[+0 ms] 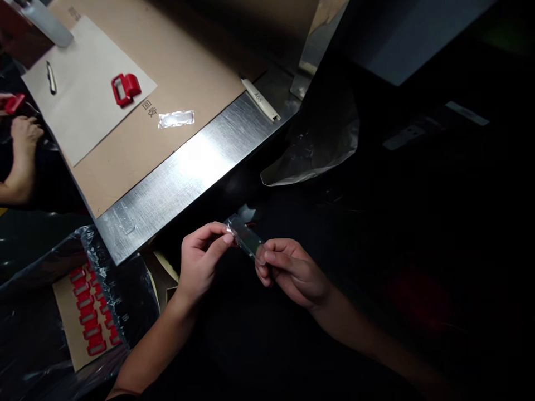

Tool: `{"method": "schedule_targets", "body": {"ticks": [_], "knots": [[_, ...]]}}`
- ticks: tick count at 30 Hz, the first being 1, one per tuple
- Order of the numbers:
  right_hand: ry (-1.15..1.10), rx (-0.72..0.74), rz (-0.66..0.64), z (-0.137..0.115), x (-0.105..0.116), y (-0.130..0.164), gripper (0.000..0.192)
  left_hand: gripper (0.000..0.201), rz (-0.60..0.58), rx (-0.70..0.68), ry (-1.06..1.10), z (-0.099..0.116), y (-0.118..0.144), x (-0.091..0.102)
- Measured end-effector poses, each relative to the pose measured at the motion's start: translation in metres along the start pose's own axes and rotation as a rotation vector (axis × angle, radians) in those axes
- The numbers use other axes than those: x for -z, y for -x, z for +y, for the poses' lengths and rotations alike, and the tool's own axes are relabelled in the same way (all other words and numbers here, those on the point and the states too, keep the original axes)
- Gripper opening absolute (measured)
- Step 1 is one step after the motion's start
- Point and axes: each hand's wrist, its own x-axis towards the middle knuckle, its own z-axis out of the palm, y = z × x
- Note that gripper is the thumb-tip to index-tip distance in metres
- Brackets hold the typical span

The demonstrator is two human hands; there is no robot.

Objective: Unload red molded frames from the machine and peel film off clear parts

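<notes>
Left hand (203, 259) pinched shut, thumb and forefinger, on the upper end of a small clear packet (246, 236); right hand (292, 270) clamped the same way on the lower end. Packet up in the air between them, tilted, off the bench altogether, just out from the bare steel front edge (196, 167) and over dark, unlit space. Contents hard to make out: glossy film, a hint of red near the top, too dim for more. Chief risk, as a judgement: slipping. Thin slick film, gripped only at the fingertips, so liable to shoot free under a sharp or uneven pull, and then very hard to find in the blackness below. Liable too to stretch or tear crookedly if tugged end against end. Poor light on the hands and hard glare on the steel: easy to misjudge a seam or an edge. On the bench, well apart from the hands: a cardboard sheet (188, 61); on it, toward the far left corner, a paper sheet (83, 111) with a red clip (125, 88) and a thin metal tool (50, 77); a crumpled scrap of clear film (176, 118) near the cardboard's front edge; a white stick (261, 99) at the right end. Past that end, a loose clear bag (317, 145). At the left edge, another person's hand (23, 139) beside a red piece (12, 103). Below the front left corner, a carton of red clips (90, 314) in rows under black wrap, near the left forearm and open to a knock from a careless elbow.
</notes>
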Motion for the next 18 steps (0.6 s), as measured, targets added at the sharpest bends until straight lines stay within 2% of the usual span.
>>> {"method": "schedule_targets", "body": {"ticks": [3, 5, 7, 10, 12, 14, 15, 16, 18], "knots": [[0.001, 0.042, -0.022, 0.001, -0.003, 0.000, 0.028, 0.009, -0.006, -0.004, 0.011, 0.000, 0.001, 0.002], [0.079, 0.175, -0.049, 0.002, -0.005, 0.001, 0.027, 0.010, -0.017, 0.046, 0.092, -0.002, 0.000, 0.001], [0.237, 0.382, -0.060, 0.002, -0.008, 0.003, 0.022, 0.012, -0.050, 0.194, 0.235, -0.006, 0.000, -0.005], [0.504, 0.680, 0.001, 0.001, -0.011, 0.006, 0.011, 0.014, -0.074, 0.520, 0.489, -0.015, 0.004, -0.017], [0.607, 0.781, 0.056, 0.001, -0.012, 0.007, 0.016, 0.016, -0.115, 0.728, 0.608, -0.023, 0.008, -0.024], [0.644, 0.812, 0.089, 0.001, -0.012, 0.008, 0.019, 0.019, -0.147, 0.825, 0.631, -0.029, 0.011, -0.027], [0.646, 0.817, 0.104, 0.001, -0.012, 0.008, 0.019, 0.021, -0.123, 0.798, 0.598, -0.031, 0.012, -0.026], [0.647, 0.818, 0.119, 0.001, -0.012, 0.008, 0.019, 0.022, -0.064, 0.712, 0.538, -0.031, 0.011, -0.024], [0.659, 0.806, 0.144, 0.002, -0.012, 0.008, 0.018, 0.021, 0.088, 0.426, 0.369, -0.026, 0.009, -0.018]]}}
